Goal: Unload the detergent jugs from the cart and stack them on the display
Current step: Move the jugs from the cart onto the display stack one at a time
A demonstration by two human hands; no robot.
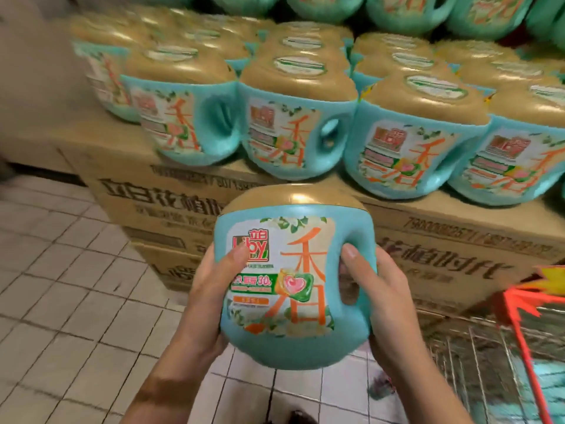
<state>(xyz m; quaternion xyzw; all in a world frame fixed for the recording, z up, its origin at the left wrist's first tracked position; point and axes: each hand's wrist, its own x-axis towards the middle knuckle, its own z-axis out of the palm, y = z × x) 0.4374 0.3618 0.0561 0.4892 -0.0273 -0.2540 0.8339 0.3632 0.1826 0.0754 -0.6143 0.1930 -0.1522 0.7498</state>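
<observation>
Bright overhead light, blurred, warped edges.

- Held jug (293,280): back and underside out of sight. The fine print below the label's logo is too small to read.
- Left hand (211,289), right hand (382,301): only the thumbs and thumb sides show. The fingers pass behind the jug, and both forearms are cut by the bottom edge.
- Display jugs (293,117): front row smeared, label text illegible. The rear rows blur into one another, so the count is unclear.
- Upper tier of jugs (409,10): cut by the top edge, lower parts only.
- Cardboard boxes (159,194): print partly covered by the held jug, the rest blurred.
- Cart (477,356): wire mesh smeared, cut by the right and bottom edges. Contents unclear.
- Dark shape (301,417) at the bottom edge: cannot tell what it is.
</observation>
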